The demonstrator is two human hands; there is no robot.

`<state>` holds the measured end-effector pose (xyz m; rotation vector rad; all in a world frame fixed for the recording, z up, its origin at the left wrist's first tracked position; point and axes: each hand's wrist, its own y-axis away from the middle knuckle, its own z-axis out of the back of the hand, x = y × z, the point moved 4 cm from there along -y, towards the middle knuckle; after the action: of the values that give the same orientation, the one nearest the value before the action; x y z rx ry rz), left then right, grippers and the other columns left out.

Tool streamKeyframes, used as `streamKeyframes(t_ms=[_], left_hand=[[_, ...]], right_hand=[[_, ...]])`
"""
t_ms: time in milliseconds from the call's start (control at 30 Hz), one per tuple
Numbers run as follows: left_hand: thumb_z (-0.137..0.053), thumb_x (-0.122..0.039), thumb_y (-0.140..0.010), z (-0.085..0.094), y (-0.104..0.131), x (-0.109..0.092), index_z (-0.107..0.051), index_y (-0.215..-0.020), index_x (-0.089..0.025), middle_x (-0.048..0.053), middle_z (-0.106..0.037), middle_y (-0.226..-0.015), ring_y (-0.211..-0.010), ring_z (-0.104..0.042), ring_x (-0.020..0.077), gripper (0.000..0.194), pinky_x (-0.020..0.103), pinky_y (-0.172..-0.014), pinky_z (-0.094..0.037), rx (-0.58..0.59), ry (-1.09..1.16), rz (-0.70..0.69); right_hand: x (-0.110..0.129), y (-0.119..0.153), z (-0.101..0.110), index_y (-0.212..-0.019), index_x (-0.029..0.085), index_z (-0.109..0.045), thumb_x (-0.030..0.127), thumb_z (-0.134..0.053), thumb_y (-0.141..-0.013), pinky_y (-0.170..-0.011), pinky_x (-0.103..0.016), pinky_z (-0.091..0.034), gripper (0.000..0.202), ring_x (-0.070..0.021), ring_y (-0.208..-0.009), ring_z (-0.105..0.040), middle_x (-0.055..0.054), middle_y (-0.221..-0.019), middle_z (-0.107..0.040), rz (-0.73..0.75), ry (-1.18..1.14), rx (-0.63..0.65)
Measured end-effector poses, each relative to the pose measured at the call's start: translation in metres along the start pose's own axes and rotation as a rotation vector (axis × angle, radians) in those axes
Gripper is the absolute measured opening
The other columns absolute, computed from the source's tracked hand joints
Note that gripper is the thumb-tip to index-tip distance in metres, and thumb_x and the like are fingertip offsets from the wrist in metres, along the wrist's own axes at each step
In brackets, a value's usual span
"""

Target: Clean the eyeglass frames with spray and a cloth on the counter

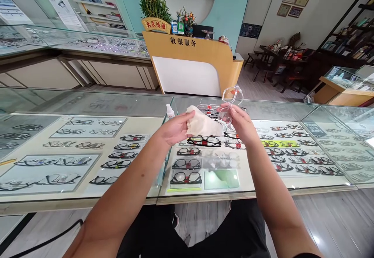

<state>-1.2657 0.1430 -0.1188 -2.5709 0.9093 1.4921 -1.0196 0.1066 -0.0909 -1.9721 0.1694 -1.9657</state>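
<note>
A pale cream cloth [201,122] is held in my left hand [177,127], thumb on top, its loose end hanging toward the right. My right hand [238,118] grips a pair of clear-framed eyeglasses [231,94] by the middle, turned on end, with one lens rim above the fingers and the other below. The cloth's right end comes close to the lower rim; whether they touch I cannot tell. Just behind my left hand a small white bottle [170,111] stands on the glass counter. Both hands are above the counter.
Rows of glasses frames [187,164] lie inside the glass display counter [140,200]. A few more glasses [209,109] sit beyond my hands. Farther off stands a wooden cashier desk [187,46] with plants. Another display case [87,42] runs along the left.
</note>
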Motion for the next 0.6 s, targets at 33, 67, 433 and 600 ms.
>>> streamKeyframes(t_ms=[33,67,433,600], left_hand=[[-0.08,-0.03,-0.101,0.001,-0.001,-0.002,-0.079,-0.109,-0.014,0.01,-0.082,-0.099,-0.083,-0.08,0.0211,0.017,0.029,-0.069,-0.067,-0.01,0.034,-0.011],[-0.077,-0.03,-0.103,0.002,-0.002,-0.004,-0.079,-0.113,-0.015,0.011,-0.083,-0.104,-0.087,-0.081,0.022,0.019,0.03,-0.072,-0.068,-0.026,0.063,-0.025],[-0.064,-0.025,-0.107,-0.007,0.003,-0.014,-0.074,-0.117,-0.014,0.011,-0.082,-0.109,-0.092,-0.081,0.0227,0.018,0.035,-0.08,-0.07,-0.064,0.292,-0.146],[-0.064,-0.004,-0.093,-0.001,-0.002,-0.008,-0.073,-0.125,-0.017,0.008,-0.081,-0.103,-0.092,-0.082,0.0193,0.035,0.032,-0.085,-0.071,-0.106,0.332,-0.149]], right_hand=[[0.001,0.001,-0.002,-0.131,0.032,-0.078,0.068,-0.063,-0.106,-0.087,-0.037,-0.054,0.047,-0.0215,-0.094,-0.067,-0.004,-0.132,-0.079,-0.001,0.008,0.026],[0.001,0.002,-0.004,-0.13,0.031,-0.079,0.069,-0.063,-0.107,-0.088,-0.038,-0.054,0.047,-0.0218,-0.095,-0.067,-0.004,-0.132,-0.079,-0.004,0.018,0.052],[0.007,0.012,-0.035,-0.126,0.029,-0.082,0.066,-0.067,-0.106,-0.1,-0.042,-0.054,0.045,-0.0244,-0.104,-0.068,-0.006,-0.125,-0.08,-0.102,0.051,0.368],[0.004,0.012,-0.036,-0.128,0.029,-0.081,0.063,-0.066,-0.109,-0.094,-0.039,-0.052,0.041,-0.0215,-0.097,-0.064,-0.006,-0.128,-0.079,-0.087,0.034,0.345]])
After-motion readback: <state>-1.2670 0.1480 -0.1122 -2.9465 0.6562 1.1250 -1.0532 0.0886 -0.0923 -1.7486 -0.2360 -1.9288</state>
